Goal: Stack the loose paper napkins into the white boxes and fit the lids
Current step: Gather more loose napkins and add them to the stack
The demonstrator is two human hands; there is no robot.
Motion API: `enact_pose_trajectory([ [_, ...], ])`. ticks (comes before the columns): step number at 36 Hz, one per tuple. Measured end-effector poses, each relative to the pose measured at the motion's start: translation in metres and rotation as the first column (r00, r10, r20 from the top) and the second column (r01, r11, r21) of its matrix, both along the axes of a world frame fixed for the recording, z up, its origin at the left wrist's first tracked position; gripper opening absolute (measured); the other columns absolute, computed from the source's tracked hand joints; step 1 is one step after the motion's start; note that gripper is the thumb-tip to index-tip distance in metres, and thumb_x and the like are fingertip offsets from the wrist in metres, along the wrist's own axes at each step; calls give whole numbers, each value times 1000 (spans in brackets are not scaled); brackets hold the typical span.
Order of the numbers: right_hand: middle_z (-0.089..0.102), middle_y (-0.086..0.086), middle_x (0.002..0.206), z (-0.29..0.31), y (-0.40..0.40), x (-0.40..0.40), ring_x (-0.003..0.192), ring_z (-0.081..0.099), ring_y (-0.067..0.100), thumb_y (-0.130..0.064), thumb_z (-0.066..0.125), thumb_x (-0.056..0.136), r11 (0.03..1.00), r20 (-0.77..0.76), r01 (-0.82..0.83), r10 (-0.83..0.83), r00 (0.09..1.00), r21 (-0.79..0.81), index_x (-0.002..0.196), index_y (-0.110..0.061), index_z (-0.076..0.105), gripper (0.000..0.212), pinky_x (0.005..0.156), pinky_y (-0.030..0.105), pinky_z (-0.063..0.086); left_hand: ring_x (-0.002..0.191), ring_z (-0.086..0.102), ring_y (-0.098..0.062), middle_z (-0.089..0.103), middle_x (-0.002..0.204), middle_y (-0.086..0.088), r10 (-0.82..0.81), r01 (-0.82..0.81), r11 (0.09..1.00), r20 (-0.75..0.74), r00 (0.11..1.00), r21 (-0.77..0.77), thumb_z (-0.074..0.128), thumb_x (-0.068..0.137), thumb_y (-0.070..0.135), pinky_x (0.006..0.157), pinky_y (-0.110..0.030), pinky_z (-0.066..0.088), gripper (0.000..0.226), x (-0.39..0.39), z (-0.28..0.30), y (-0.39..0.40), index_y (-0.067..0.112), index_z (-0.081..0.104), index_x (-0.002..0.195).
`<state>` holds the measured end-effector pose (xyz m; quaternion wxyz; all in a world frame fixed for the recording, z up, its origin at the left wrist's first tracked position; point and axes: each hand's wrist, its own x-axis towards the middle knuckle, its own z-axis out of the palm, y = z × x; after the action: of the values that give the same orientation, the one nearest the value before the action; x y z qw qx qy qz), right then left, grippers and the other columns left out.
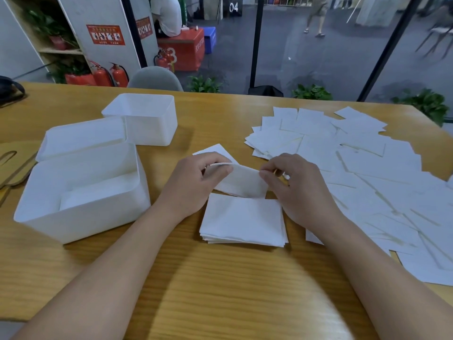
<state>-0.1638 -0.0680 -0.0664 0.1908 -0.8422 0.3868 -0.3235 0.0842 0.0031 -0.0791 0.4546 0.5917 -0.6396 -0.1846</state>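
Two bare forearms reach forward from the bottom of the view over a wooden counter. Between them, close to the person, lies a squared stack of paper napkins, its long axis running left to right. Just above that stack both hands hold one folded napkin in the air, also lying left to right: the left hand pinches its left end between thumb and curled fingers, and the right hand pinches its right end.

Judging by the task, this napkin goes down onto the stack directly beneath it, a short drop toward the person.

Loose napkins are spread widely over the right side of the counter, nearest the right hand. To the left, nearest the left hand, stand three open white boxes. The nearest box holds a low layer of white napkins at its bottom. What the middle box contains cannot be told. The far box looks empty. No lid is fitted on any of them.
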Motion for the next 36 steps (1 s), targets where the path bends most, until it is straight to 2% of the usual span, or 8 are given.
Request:
enact_pose_trajectory([
  [10, 71, -13, 95, 17, 10, -11, 88, 65, 17, -23, 64, 110, 998, 246, -58, 64, 967, -31, 102, -33, 71, 14, 68, 31, 51, 79, 62, -28, 76, 91, -1, -60, 37, 993, -195, 979, -116, 73, 107, 31, 68, -35, 48, 12, 2, 10, 13, 28, 84, 106],
  [13, 72, -3, 86, 26, 10, -14, 76, 65, 28, -21, 68, 108, 989, 340, -119, 83, 937, 87, 101, -31, 76, 15, 67, 46, 54, 75, 59, -37, 69, 85, -19, -129, 101, 990, -347, 929, -96, 75, 105, 29, 66, -40, 48, 15, 2, 14, 16, 24, 82, 118],
  [15, 66, 2, 73, 30, 8, -18, 62, 58, 35, -20, 69, 108, 956, 338, -198, 117, 934, 217, 105, -30, 77, 13, 56, 43, 51, 62, 45, -40, 49, 67, -19, -150, 135, 989, -388, 909, -65, 74, 105, 28, 55, -37, 39, 27, 7, 16, 16, 25, 77, 131],
  [17, 59, -1, 65, 29, 5, -22, 52, 50, 24, -20, 71, 106, 915, 256, -236, 155, 954, 326, 107, -31, 76, 11, 51, 30, 45, 59, 28, -38, 32, 62, -14, -165, 179, 984, -354, 920, 7, 73, 104, 25, 54, -39, 26, 37, 14, 17, 16, 30, 71, 141],
  [20, 60, -5, 63, 25, 3, -23, 53, 48, 9, -28, 76, 102, 907, 36, -205, 206, 978, 368, 105, -36, 74, 9, 52, 17, 38, 56, 30, -31, 35, 60, -7, -210, 246, 959, -227, 951, 144, 71, 102, 22, 55, -30, 30, 46, 20, 17, 19, 40, 65, 144],
  [29, 66, -10, 71, 13, 1, -24, 57, 53, 4, -43, 80, 96, 913, -149, -140, 210, 966, 384, 103, -44, 71, 11, 57, 25, 43, 53, 37, -16, 41, 55, 3, -273, 258, 917, 5, 962, 304, 72, 100, 26, 59, -9, 38, 44, 20, 13, 24, 50, 66, 136],
  [33, 65, -10, 70, 15, 1, -25, 57, 55, 4, -60, 81, 89, 940, -202, -75, 148, 968, 333, 96, -41, 72, 22, 55, 25, 42, 50, 38, -11, 40, 52, 11, -109, 95, 979, 65, 992, 182, 69, 102, 40, 60, -13, 39, 10, 17, 7, 17, 42, 74, 110],
  [36, 68, -7, 72, 16, 0, -22, 60, 59, 7, -69, 76, 88, 970, -176, 4, 40, 984, 244, 86, -40, 75, 29, 56, 30, 45, 58, 51, -12, 54, 61, 7, 94, -100, 994, 121, 988, 45, 68, 104, 38, 62, -19, 42, 11, 16, 0, 9, 39, 74, 96],
])
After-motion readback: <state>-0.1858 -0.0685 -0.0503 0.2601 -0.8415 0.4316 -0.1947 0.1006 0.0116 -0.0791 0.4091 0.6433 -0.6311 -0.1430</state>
